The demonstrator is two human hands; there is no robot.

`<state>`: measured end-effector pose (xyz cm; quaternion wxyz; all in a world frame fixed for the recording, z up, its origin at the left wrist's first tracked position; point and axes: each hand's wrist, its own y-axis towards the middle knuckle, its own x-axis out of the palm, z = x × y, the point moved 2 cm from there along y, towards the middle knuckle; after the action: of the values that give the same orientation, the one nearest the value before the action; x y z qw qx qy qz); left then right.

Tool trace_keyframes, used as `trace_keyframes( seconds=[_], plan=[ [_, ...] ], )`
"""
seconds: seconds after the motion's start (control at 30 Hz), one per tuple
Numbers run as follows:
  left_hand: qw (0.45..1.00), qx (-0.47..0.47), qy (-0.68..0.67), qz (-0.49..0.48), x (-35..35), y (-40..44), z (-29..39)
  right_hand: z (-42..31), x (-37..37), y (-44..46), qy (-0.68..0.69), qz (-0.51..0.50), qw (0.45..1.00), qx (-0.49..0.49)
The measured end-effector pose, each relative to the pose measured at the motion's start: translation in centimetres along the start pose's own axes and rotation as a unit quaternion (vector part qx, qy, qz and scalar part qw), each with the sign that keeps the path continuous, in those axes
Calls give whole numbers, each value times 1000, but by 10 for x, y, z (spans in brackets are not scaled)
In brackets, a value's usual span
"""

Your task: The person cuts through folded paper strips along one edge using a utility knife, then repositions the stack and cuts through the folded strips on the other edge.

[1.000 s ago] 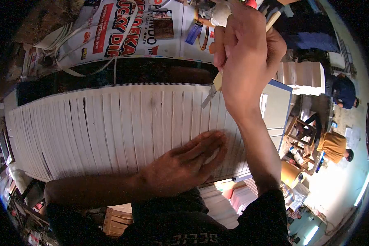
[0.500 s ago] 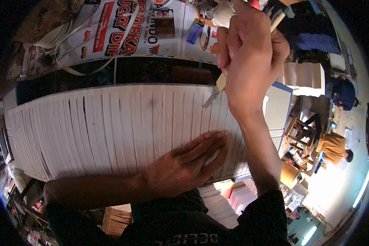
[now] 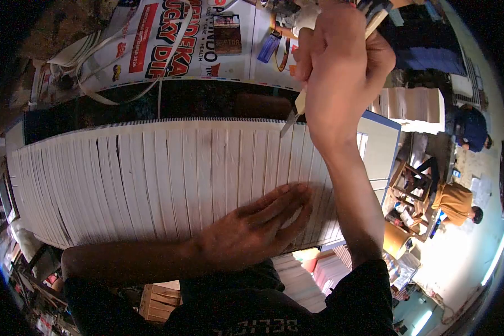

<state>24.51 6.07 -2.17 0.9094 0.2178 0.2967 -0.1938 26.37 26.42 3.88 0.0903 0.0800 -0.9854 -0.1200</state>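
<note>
A long row of white paper-covered blocks, like book spines packed side by side (image 3: pixel 179 168), stretches across in front of me. My right hand (image 3: pixel 341 73) is closed around a knife (image 3: pixel 300 103) with a pale yellowish handle. Its narrow metal blade points down at the far edge of the row, close to a seam; whether it touches cannot be made out. My left hand (image 3: pixel 257 224) lies on the near right part of the row, fingers stretched out and holding nothing.
Beyond the row lie a printed banner (image 3: pixel 173 45), a loose white strap (image 3: pixel 103 101), a dark small box (image 3: pixel 227 36) and a blue tag (image 3: pixel 270 47). Stacked paper blocks (image 3: pixel 414 106) stand at right. Two people (image 3: pixel 456 201) are further off at right.
My right hand has shifted slightly away from me, and the blade tip has moved toward the far edge of the row. My left hand is almost unmoved.
</note>
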Motion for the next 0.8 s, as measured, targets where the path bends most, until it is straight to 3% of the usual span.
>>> trace_keyframes(
  seconds=[0.03,0.13,0.2,0.3,0.37,0.4,0.47,0.5,0.53,0.6,0.67,0.7,0.73,0.8],
  plan=[
    [1000,-1,-1,0,-1,0,0,10,-2,3,0,0,1000,1],
    [1000,3,14,-5,-5,1,3,16,-1,7,-107,-5,980,-168],
    [1000,1,6,-8,-5,2,2,10,2,4,-99,3,993,-70],
    [1000,5,20,-7,-4,-1,2,3,-4,17,-76,4,996,-37],
    [1000,-6,-12,-12,-4,-1,3,40,-12,5,-163,38,984,-67],
    [999,-15,-43,-16,-5,0,2,66,-19,10,-141,-82,969,-183],
    [1000,5,-19,-8,-3,0,-3,76,-38,11,-208,-26,970,-121],
    [1000,14,-3,0,-2,0,-4,61,-46,24,-51,-35,995,-75],
    [1000,8,-4,2,-3,0,-2,14,-26,22,-165,44,976,-133],
    [1000,14,11,19,-11,4,5,-33,-27,32,-33,-4,991,-126],
    [998,22,45,39,-10,-4,5,-51,-36,33,78,-145,982,-89],
    [995,27,80,59,-10,-8,3,-58,-39,28,83,-152,980,-93],
    [994,23,88,63,-11,-12,7,-58,-44,18,-2,-142,989,-34],
    [985,-96,74,119,-10,-25,20,-62,-56,7,-82,-143,986,26]
  ],
)
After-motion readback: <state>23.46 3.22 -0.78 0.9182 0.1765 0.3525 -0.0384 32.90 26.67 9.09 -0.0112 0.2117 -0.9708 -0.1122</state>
